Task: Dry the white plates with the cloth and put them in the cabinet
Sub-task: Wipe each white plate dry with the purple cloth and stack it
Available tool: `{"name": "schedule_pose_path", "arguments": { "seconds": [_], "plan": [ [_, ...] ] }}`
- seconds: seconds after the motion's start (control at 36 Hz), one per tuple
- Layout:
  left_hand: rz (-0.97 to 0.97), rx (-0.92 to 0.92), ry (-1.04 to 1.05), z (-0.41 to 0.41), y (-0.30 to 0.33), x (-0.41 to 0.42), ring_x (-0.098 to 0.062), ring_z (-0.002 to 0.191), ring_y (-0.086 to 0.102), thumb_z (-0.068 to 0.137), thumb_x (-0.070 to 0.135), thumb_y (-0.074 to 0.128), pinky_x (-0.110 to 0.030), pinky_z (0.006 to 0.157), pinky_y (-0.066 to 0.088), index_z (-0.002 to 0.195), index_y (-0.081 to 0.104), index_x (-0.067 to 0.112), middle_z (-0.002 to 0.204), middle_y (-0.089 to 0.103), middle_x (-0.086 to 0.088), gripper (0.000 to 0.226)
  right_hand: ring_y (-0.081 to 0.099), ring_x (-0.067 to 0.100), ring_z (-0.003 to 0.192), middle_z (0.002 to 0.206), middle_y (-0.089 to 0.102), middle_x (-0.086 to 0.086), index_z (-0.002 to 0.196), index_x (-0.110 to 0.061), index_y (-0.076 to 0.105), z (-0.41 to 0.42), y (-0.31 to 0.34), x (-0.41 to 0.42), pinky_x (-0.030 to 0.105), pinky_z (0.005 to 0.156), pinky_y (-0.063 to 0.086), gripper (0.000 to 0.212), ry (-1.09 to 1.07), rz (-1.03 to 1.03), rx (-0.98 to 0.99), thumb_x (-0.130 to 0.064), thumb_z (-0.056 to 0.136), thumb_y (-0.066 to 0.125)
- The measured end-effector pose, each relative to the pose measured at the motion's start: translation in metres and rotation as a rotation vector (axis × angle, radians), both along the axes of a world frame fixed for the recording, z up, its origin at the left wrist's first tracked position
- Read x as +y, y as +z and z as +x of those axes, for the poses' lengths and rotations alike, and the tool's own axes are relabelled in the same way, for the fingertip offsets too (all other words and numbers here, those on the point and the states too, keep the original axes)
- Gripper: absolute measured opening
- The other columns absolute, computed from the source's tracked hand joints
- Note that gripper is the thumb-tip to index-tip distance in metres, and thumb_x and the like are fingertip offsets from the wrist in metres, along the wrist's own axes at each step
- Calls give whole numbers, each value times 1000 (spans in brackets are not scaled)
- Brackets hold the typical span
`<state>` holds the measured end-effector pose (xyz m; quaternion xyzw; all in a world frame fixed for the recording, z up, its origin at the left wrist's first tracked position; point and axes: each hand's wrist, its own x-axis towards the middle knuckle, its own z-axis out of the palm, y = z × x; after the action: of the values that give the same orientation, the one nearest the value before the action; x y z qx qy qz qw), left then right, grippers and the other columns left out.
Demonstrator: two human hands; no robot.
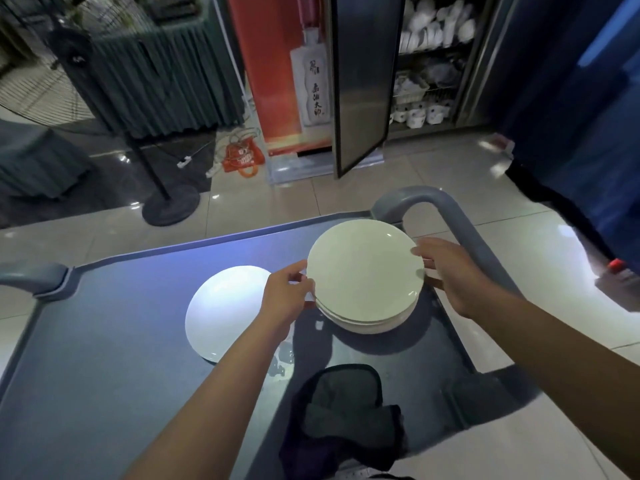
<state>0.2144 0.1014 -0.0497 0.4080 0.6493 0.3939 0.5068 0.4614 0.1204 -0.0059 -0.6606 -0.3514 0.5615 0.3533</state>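
We stand at a grey plastic cart top, our table (104, 358), on pale floor tiles. Left of the stack of round white plates (363, 282) lies a single white plate (221, 313); our left hand (287, 296) pinches the stack's left rim. Our right hand (453, 275) curls on its right rim. Nearer us lies a dark cloth (343, 414); beyond stands the open steel cabinet (429, 60).
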Motion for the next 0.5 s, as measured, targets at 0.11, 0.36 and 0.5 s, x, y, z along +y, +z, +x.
{"name": "schedule_pose_path", "arguments": {
  "seconds": [0.11,0.36,0.5],
  "plan": [
    [-33,40,-10,-8,-9,1,-23,98,61,97,4,61,-20,59,56,127,69,27,106,63,-8,38,57,13,104,130,59,-2,128,-24,56,-7,-2,-7,27,76,46,28,174,121,-273,-24,100,56],
    [25,507,-84,-71,-11,-40,-25,143,42,100,33,63,-44,120,31,155,39,33,156,46,2,61,21,17,150,163,26,-8,150,-35,39,-81,10,-43,42,122,25,58,611,489,-610,-36,96,62],
    [-118,563,35,-132,-8,-66,-28,143,41,100,28,63,-41,116,33,157,37,25,161,40,-2,63,20,6,149,162,25,-14,150,-35,39,-152,2,-69,22,117,19,56,800,459,-445,-33,98,60]
  ]
}}
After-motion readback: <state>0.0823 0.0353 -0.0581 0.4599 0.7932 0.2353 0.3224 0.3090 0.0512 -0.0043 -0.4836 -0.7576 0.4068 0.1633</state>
